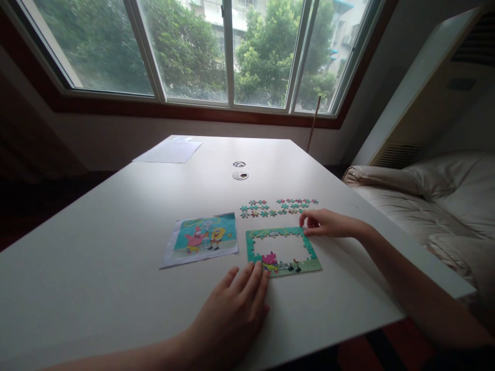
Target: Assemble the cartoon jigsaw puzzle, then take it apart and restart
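Note:
A partly assembled jigsaw puzzle [317,265] lies flat on the table, its border joined around a gap in the middle. Some pink and dark cartoon parts show along its lower side. My left hand [237,304] rests with outstretched fingers on the puzzle's lower left corner. At the upper right corner is my right hand [325,222], thumb and bent index finger apart, the thumb at the puzzle's edge; I see nothing held. Loose puzzle pieces [264,213] lie in rows just beyond the puzzle. Left of it is a printed cartoon picture [207,234] on paper.
The white table [116,232] has two round cable holes [240,175] further back. White sheets of paper [170,152] lie at its far left corner. A padded sofa [425,196] stands to the right, a window [193,51] ahead, and a thin stick [313,123] leans beneath it.

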Motion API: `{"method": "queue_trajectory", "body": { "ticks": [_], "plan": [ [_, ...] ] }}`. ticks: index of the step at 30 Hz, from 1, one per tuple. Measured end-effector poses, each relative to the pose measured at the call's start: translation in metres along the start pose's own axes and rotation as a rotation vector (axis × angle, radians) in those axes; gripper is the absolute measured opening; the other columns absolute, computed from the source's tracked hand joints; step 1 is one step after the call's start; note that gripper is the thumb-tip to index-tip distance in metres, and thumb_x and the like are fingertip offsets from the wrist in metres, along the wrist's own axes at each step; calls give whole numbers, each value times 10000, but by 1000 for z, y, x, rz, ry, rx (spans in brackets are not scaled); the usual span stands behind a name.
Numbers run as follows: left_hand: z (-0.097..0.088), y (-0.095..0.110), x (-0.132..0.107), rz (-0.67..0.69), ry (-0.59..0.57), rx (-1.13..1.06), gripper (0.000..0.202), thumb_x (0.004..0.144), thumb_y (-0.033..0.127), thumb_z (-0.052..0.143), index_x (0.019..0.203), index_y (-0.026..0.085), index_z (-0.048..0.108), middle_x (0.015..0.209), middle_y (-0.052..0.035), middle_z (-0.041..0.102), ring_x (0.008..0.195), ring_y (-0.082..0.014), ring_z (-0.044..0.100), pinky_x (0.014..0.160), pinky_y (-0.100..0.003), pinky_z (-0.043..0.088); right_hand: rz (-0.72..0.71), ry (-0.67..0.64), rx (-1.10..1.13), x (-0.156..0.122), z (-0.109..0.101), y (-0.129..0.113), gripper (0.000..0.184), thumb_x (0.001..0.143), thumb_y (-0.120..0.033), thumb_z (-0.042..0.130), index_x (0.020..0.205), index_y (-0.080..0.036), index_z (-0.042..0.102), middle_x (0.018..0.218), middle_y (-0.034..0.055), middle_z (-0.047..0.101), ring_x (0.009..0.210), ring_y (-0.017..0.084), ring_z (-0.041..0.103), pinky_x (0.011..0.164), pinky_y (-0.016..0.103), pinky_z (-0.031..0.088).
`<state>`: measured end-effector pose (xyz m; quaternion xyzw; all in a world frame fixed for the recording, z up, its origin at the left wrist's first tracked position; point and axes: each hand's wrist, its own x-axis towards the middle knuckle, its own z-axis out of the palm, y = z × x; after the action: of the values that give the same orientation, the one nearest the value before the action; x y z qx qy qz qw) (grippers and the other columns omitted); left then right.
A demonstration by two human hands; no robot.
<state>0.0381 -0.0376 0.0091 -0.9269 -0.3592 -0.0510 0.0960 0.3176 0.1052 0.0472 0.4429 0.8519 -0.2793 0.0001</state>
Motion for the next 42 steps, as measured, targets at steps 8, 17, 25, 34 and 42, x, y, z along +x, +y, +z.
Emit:
{"method": "queue_trajectory", "body": {
  "ticks": [8, 17, 25, 34, 42],
  "plan": [
    [0, 0, 0, 7, 9, 14, 376, 926, 266, 315, 1233, 111, 467, 1255, -134, 499, 1111, -271, 488, 851, -406, 428, -14, 7, -19, 1, 0, 0, 276, 762, -381, 548, 940, -171, 563, 734, 19, 589, 642, 125, 522, 595, 226, 383],
    [-3, -1, 3, -1, -14, -23, 365, 909, 250, 350, 1223, 110, 473, 1243, -128, 512, 1098, -263, 493, 858, -401, 426, -8, 26, -11, 1, 0, -1, 298, 755, -401, 553, 943, -171, 568, 739, 24, 594, 642, 129, 520, 595, 232, 385],
    [-2, -2, 5, -12, -26, -50, 361, 893, 233, 388, 1229, 120, 457, 1245, -127, 506, 1110, -257, 479, 867, -405, 415, -2, 13, -17, 1, 0, -1, 291, 762, -393, 545, 947, -169, 561, 746, 24, 594, 649, 127, 523, 600, 231, 389],
    [-3, -3, 6, 6, 6, -54, 338, 885, 208, 394, 1195, 111, 487, 1217, -130, 530, 1076, -260, 507, 853, -406, 432, 54, 164, -91, -3, -9, 6, 259, 783, -376, 494, 922, -171, 570, 780, 42, 604, 677, 144, 553, 623, 248, 409],
    [5, -11, 4, 74, 116, 3, 313, 846, 85, 409, 1133, 92, 533, 1146, -120, 585, 980, -242, 567, 789, -369, 461, 261, 350, -249, -12, -32, 59, 255, 779, -333, 469, 911, -191, 635, 823, 41, 650, 714, 158, 583, 668, 253, 413]
  ]
}}
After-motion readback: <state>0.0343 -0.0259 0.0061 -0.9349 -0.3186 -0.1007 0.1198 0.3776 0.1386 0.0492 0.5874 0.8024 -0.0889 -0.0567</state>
